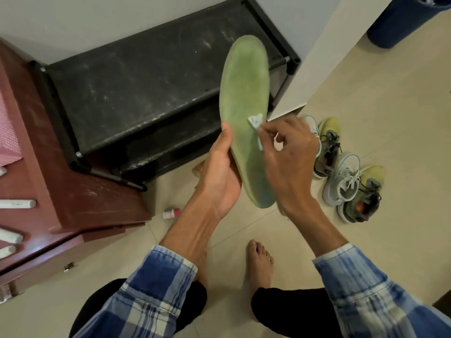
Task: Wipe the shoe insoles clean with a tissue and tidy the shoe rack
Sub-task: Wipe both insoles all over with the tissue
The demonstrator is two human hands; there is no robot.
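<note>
A long green insole (244, 93) is held upright in front of me, toe end up. My left hand (220, 169) grips its lower left edge, thumb on the face. My right hand (288, 154) pinches a small crumpled white tissue (255, 123) against the middle of the insole. Behind the insole stands the black shoe rack (136, 93), its dusty top shelf bare.
Two pairs of shoes, grey-white and olive-yellow (346, 172), lie on the tiled floor to the right. A small pink-capped bottle (172, 212) lies by a dark red wooden cabinet (48, 191) on the left. A blue bin (405, 20) stands far right. My bare foot (260, 262) is below.
</note>
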